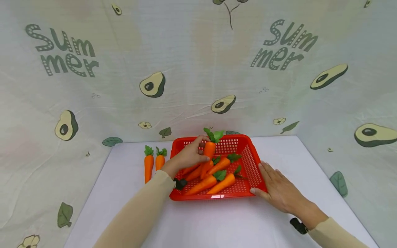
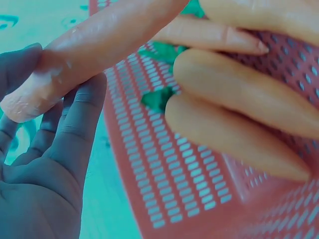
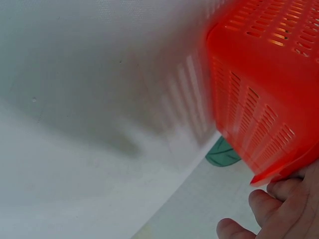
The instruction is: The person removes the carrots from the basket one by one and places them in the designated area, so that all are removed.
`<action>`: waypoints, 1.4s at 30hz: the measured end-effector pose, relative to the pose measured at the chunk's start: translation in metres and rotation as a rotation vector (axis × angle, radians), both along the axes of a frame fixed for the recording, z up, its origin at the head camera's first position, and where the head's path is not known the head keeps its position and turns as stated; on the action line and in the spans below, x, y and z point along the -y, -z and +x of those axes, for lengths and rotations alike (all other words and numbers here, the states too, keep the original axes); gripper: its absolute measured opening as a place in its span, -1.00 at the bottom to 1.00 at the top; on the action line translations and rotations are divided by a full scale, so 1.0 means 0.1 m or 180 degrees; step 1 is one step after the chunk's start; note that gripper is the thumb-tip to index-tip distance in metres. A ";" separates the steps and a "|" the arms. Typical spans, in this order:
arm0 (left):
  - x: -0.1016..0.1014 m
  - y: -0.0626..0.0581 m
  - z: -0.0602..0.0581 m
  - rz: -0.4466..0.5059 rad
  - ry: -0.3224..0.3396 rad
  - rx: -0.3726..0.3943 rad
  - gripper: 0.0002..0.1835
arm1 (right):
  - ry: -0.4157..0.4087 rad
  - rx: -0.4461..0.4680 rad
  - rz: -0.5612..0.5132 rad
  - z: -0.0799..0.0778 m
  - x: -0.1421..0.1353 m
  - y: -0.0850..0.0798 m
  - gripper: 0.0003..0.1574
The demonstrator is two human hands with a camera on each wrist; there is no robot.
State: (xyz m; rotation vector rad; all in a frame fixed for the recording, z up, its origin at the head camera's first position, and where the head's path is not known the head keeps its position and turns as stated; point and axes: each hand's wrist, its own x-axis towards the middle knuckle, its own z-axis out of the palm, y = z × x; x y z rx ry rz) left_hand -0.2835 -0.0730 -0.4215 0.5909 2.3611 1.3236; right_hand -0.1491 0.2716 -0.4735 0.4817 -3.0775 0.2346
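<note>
A red plastic basket (image 1: 189,197) with slotted walls sits on the white table. Over its middle, my left hand (image 1: 191,153) holds an orange carrot (image 1: 210,149) with green leaves on top. In the left wrist view the thumb and fingers (image 2: 89,102) grip this carrot (image 2: 99,42) from both sides near one end. Several more carrots (image 1: 201,186) lie in the basket, most with leaves pointing right. My right hand (image 1: 280,189) rests along the basket's right rim, fingers extended. In the right wrist view its fingertips (image 3: 264,201) touch the edge of the basket (image 3: 264,64).
Two carrots (image 1: 149,167) lie side by side on the table, left of the basket; my left forearm partly covers one. A patterned cloth (image 1: 192,69) with avocados and lettering hangs behind the table (image 1: 279,148) and along both sides.
</note>
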 end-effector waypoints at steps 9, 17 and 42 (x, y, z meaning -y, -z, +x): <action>0.41 -0.14 0.07 0.0056 -0.0344 -0.0024 -0.31 | 0.0057 0.0051 -0.0001 0.01 0.02 -0.01 0.34; 0.86 -0.14 0.11 0.0190 -0.0513 -0.0033 -0.28 | 0.0015 0.0078 -0.0026 0.00 0.04 -0.01 0.35; 2.46 0.17 0.28 -0.0089 -0.1384 0.0234 -0.16 | 0.0042 0.0080 -0.0105 0.00 0.04 0.01 0.33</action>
